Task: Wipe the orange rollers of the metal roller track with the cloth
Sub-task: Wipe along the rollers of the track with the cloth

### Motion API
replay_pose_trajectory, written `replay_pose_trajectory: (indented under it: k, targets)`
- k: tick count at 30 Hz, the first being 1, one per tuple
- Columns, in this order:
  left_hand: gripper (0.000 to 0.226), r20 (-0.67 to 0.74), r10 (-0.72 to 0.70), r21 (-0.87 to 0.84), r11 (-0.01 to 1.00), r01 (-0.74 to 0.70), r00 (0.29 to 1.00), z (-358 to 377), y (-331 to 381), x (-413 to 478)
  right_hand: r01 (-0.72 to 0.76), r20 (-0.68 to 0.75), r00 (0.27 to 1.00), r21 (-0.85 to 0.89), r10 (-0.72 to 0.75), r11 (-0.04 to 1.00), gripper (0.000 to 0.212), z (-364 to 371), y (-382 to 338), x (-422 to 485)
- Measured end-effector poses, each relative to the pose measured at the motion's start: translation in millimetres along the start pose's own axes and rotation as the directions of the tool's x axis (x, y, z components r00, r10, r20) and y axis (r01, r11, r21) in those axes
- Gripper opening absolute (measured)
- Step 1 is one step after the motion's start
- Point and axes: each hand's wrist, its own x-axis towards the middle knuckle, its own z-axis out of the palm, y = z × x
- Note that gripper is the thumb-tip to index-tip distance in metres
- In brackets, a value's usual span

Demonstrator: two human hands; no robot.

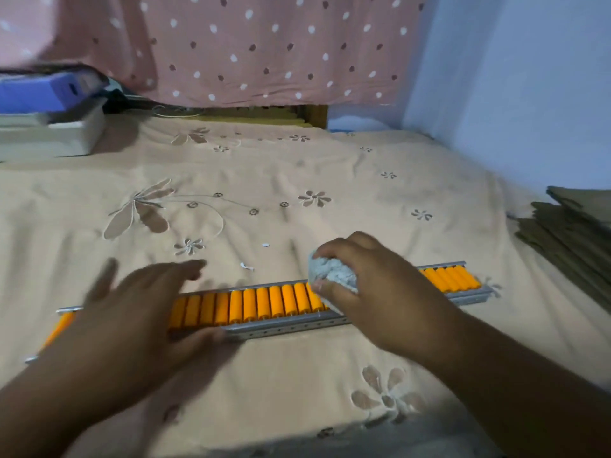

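Note:
A long metal roller track [287,327] with many orange rollers [263,304] lies across the bed, slanting up to the right. My right hand [373,289] is shut on a crumpled grey-white cloth [332,274] and holds it on the rollers right of the track's middle. My left hand [132,312] is blurred, with fingers spread, over the track's left part; its thumb lies along the near rail. Both hands hide stretches of the rollers.
The track rests on a peach bedspread [297,180] with stitched flowers. A blue box [36,94] sits on a white tray at the back left. Folded brown paper bags [575,226] are stacked at the right. A dotted pink curtain [264,47] hangs behind.

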Motion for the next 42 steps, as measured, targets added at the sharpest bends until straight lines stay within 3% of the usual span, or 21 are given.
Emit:
replay_pose_trajectory:
  k: [2,4,7,10,17,21,23,27,32,42]
  targets:
    - [0.084,0.005,0.128,-0.099,0.987,-0.127,0.992,-2,54,12,0.032,0.036,0.999,-0.01,-0.032,0.999,0.031,13,-10,0]
    - [0.081,0.088,0.169,-0.146,0.977,-0.155,0.982,5,93,19,0.042,0.021,0.999,-0.033,-0.041,0.999,0.03,24,-10,0]
    - [0.073,0.136,0.103,-0.103,0.991,-0.089,0.985,18,111,24,0.04,-0.02,0.999,-0.107,-0.042,0.993,0.03,31,-1,-4]
    - [0.069,0.045,0.088,-0.097,0.992,-0.084,0.995,29,109,21,0.023,-0.053,0.998,-0.209,-0.034,0.978,0.027,27,16,-6]
    - [0.066,0.007,0.093,-0.061,0.994,-0.092,0.996,37,107,22,-0.142,-0.083,0.988,-0.168,0.13,0.976,0.017,-3,77,-9]
    - [0.069,0.0,0.099,-0.051,0.994,-0.099,0.995,38,107,22,-0.361,-0.068,0.932,-0.172,0.355,0.916,0.008,-42,121,-7]
    - [0.069,-0.003,0.101,-0.047,0.994,-0.101,0.995,38,108,22,-0.403,-0.061,0.915,-0.155,0.398,0.902,0.008,-58,129,-6]
    - [0.068,-0.001,0.091,-0.05,0.995,-0.091,0.996,36,109,21,-0.272,-0.159,0.953,-0.081,0.257,0.959,0.014,-59,99,-4]
    - [0.068,0.006,0.074,-0.051,0.996,-0.074,0.997,35,110,20,-0.042,-0.027,0.999,-0.04,0.041,0.998,0.019,-20,52,-17]
    - [0.07,-0.077,0.127,-0.064,0.989,-0.133,0.989,56,98,25,-0.296,-0.206,0.944,-0.178,0.259,0.939,0.017,-52,156,-43]
